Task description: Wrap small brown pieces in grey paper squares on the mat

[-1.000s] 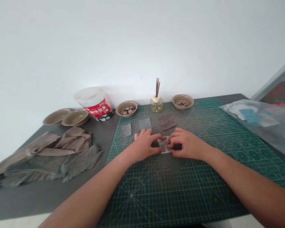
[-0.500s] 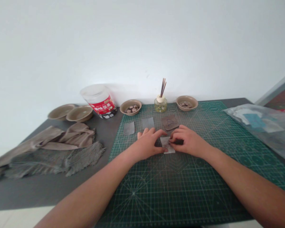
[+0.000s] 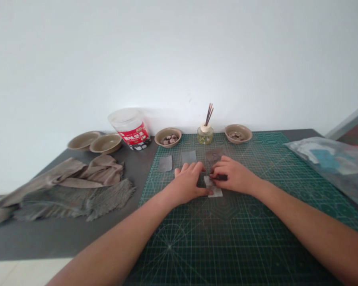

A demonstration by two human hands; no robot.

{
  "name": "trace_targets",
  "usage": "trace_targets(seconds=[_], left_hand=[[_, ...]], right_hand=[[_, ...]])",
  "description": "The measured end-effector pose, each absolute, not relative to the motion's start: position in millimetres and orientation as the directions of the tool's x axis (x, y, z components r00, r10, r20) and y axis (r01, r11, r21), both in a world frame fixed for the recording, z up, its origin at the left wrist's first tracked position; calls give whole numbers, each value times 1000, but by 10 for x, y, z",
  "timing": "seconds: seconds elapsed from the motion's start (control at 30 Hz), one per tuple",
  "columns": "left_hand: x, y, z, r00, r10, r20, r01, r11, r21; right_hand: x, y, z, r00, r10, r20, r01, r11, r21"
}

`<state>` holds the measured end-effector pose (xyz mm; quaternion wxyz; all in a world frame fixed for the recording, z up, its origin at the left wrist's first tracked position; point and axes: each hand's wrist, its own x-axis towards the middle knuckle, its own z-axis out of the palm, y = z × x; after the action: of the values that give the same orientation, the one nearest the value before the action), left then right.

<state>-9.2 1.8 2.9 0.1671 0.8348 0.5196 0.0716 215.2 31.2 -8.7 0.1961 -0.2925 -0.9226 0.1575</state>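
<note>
A small whitish square (image 3: 216, 192) of paper or cloth lies on the green cutting mat (image 3: 197, 246), partly covered by my fingers. My left hand (image 3: 188, 183) rests at its left side, fingers apart, with the thumb tip on the square's lower edge. Over the square's upper right part, my right hand (image 3: 234, 174) is closed in a pinch; whatever is between its fingertips is too small and blurred to make out. Just behind sits a brown square (image 3: 214, 154) with a dark curved mark, partly hidden by my right hand. Two grey squares (image 3: 166, 163) lie farther left.
Along the wall stand a reed diffuser (image 3: 205, 134), a bowl of round pieces (image 3: 168, 137), another such bowl (image 3: 238, 134), two more bowls (image 3: 106, 143) and a red-labelled plastic tub (image 3: 133, 129). Crumpled cloths (image 3: 74, 190) lie left, a clear plastic bag (image 3: 331, 157) right.
My left index finger has drawn back from the whitish square's upper edge, while the thumb stays on it. My right hand's pinch has shifted toward the square's upper part. The view has shifted slightly.
</note>
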Motion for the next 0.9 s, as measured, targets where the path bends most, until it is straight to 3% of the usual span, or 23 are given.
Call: trace_targets(seconds=[0.27, 0.4, 0.57, 0.67, 0.9], left_hand=[[-89, 11, 18, 441, 896, -47, 844, -396, 362], [-94, -19, 80, 502, 865, -20, 822, -470, 323], [-112, -44, 186, 716, 699, 0, 675, -692, 256], [-126, -34, 211, 806, 592, -31, 572, -763, 302], [-178, -6, 285, 874, 486, -2, 425, -762, 489]], right_hand=[[2083, 300, -113, -717, 630, 299, 510, 766, -390], [2149, 314, -128, -703, 630, 330, 452, 754, -476], [2346, 332, -100, -422, 787, 449, 479, 615, -627], [2356, 302, -92, -407, 804, 433, 475, 592, -652], [2271, 267, -101, -490, 757, 433, 437, 643, -629]])
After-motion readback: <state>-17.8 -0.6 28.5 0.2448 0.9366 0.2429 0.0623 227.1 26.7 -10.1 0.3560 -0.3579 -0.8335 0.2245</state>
